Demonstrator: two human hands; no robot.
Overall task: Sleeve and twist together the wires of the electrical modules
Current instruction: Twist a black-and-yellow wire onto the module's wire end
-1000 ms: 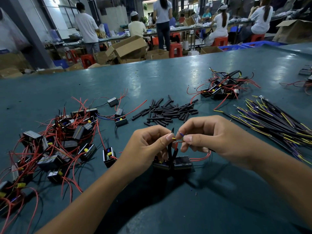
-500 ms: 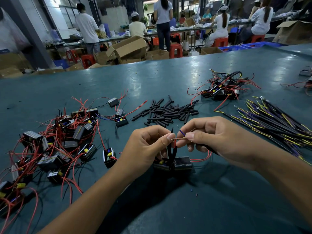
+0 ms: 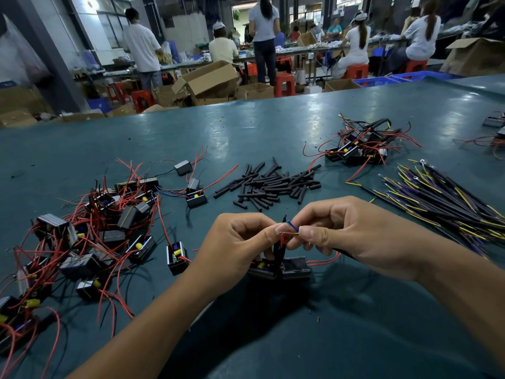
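Stretching across the whole view is a big teal table [image 3: 246, 127], and everything is lying on it. Behind it, open cardboard boxes [image 3: 210, 77] are sitting on the floor near red stools [image 3: 284, 83]; what is inside them is too hard to see. People are working at far benches.

On the left, a big messy pile of black modules [image 3: 82, 236] with red wires is spreading over the table. On the right, a long bundle of dark cables [image 3: 448, 203] with yellow and purple lines is lying flat. In the middle, a heap of short black tubes [image 3: 270, 184] is resting just past the hands. A smaller pile of finished modules [image 3: 360, 149] is sitting far right.

The left hand [image 3: 232, 242] and the right hand [image 3: 352, 236] are both curling their fingers and pinching thin wires [image 3: 289, 232] between thumb and fingertip. The fingertips are almost touching. Two black modules [image 3: 287, 270] are sitting on the table right under the hands, with their wires going up between the fingers.
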